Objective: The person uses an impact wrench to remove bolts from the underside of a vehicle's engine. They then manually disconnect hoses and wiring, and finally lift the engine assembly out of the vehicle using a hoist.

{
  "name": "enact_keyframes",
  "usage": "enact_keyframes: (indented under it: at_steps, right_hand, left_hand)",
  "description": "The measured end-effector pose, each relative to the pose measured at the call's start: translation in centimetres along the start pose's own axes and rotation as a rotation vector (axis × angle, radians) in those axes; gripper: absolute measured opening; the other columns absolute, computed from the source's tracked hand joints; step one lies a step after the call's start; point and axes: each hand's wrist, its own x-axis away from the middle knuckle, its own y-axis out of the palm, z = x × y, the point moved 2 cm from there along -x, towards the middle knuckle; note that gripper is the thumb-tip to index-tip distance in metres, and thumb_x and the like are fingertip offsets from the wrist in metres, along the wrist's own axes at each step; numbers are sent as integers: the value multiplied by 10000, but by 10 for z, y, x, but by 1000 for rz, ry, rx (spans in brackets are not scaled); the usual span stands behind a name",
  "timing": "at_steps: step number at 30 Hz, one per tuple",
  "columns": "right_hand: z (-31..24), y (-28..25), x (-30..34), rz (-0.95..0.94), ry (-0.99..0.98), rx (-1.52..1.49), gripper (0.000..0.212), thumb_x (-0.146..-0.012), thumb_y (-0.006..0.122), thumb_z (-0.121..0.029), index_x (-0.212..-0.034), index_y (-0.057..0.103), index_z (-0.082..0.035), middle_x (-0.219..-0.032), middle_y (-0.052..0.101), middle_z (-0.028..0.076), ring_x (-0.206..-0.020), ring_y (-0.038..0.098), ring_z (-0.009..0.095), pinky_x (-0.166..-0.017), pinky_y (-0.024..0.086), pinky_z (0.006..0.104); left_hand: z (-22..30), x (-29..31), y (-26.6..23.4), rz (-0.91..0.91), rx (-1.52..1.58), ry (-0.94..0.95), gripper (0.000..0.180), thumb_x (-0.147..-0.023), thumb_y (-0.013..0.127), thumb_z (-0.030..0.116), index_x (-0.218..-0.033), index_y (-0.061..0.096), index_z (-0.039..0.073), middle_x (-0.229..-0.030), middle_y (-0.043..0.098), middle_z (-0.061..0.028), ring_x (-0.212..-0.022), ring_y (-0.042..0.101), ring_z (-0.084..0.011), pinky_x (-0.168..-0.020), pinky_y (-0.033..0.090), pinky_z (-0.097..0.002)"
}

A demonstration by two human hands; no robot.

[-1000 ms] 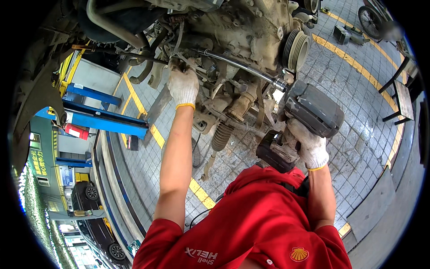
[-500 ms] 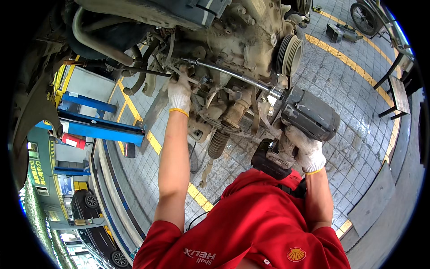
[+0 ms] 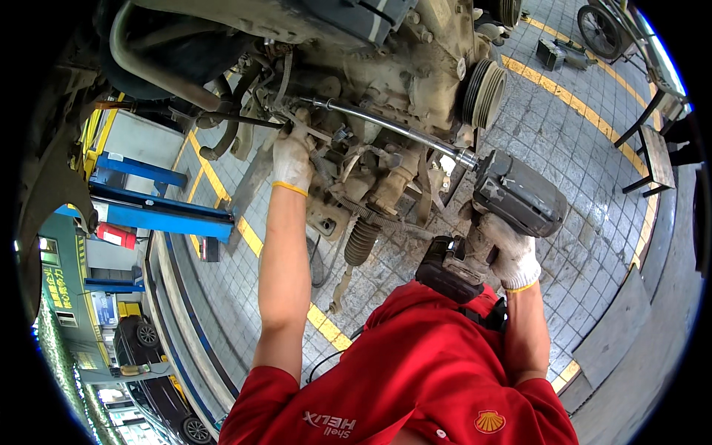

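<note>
Our white-gloved right hand (image 3: 508, 248) was wrapped around a scuffed dark-grey cordless impact wrench (image 3: 523, 194), from which a long silver metal extension bar (image 3: 400, 130) ran along the grimy tan metal engine (image 3: 424, 81). Our white-gloved left hand (image 3: 292, 157) was near the bar's far end; whether it pinched anything, we couldn't tell.

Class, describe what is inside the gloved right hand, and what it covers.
The right hand grips the handle of a gray power tool, with a black battery at its lower end. The part of the handle inside the grip is hidden.
</note>
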Motion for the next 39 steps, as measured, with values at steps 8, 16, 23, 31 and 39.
enact_keyframes:
  at_steps: [8, 16, 23, 31, 39]
  right_hand:
    - [-18, 9, 4, 48, 245, -364, 408, -892, 762, -118, -1277, 672, -18, -1109, 729, 101, -922, 655, 160, -784, 541, 308]
    - [17, 0, 6, 107, 222, -200, 339, -918, 742, -233, -1186, 644, -52, -1023, 683, 106, -637, 601, 152, -528, 478, 296]
    - [0, 17, 12, 55, 231, -293, 492, -918, 797, -400, -1220, 623, -52, -837, 596, 52, -597, 541, 140, -513, 462, 327]
    - [-14, 4, 1, -211, 91, -127, 402, -965, 771, -348, -1232, 621, -88, -1122, 622, 64, -690, 562, 134, -604, 468, 339]
    - [-27, 6, 4, -244, 100, -108, 474, -967, 776, -371, -1325, 614, -104, -1220, 638, 65, -706, 555, 130, -625, 451, 337]
  left_hand:
    - [24, 34, 19, -102, 217, -122, 293, -1054, 631, 177, -1293, 646, 10, -1195, 741, -167, -1010, 752, -329, -873, 649, -469]
    - [9, 11, 1, -60, 348, -285, 188, -1078, 607, 205, -1163, 744, 108, -1103, 714, -26, -841, 599, -182, -696, 563, -352]
    - [39, 46, 19, -129, 283, -209, 191, -968, 775, 183, -1032, 783, 3, -933, 760, -94, -790, 687, -197, -687, 595, -385]
    - [46, 64, 16, -226, 427, -142, 193, -973, 740, 131, -1039, 774, -48, -1015, 785, -146, -830, 762, -218, -739, 657, -363]
    - [55, 70, 10, -167, 396, -176, 200, -990, 718, 88, -1095, 744, -80, -946, 776, -208, -755, 772, -259, -686, 690, -397]
